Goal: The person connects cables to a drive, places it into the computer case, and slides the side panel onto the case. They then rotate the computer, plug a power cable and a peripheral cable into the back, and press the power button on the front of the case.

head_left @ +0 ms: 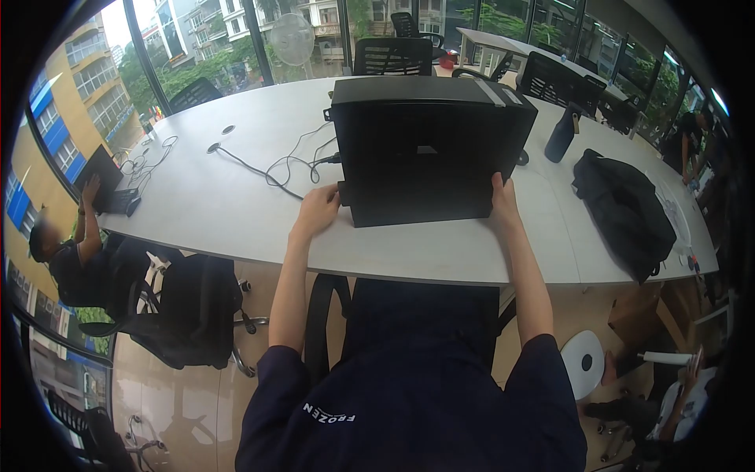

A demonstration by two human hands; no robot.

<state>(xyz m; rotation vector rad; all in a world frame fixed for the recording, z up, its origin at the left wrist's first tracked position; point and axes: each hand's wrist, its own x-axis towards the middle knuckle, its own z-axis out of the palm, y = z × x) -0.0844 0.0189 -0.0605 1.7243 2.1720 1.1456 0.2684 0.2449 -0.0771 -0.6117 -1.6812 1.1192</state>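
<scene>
A large black computer case (425, 153) stands upright on the white table (259, 228), its flat side facing me. My left hand (318, 209) is at the lower left edge of the case, with its fingers curled against a small part there. On the lower right edge rests my right hand (504, 198), the thumb on the side facing me and the other fingers hidden behind. A black cable plug (326, 159) meets the left side of the case, just above my left hand.
Thin cables (271, 169) run left across the table. A dark bottle (561, 138) and a black bag (625, 208) lie to the right. One person works at a laptop (102, 177) at far left; other people are at far right. Office chairs (393, 57) stand beyond the table.
</scene>
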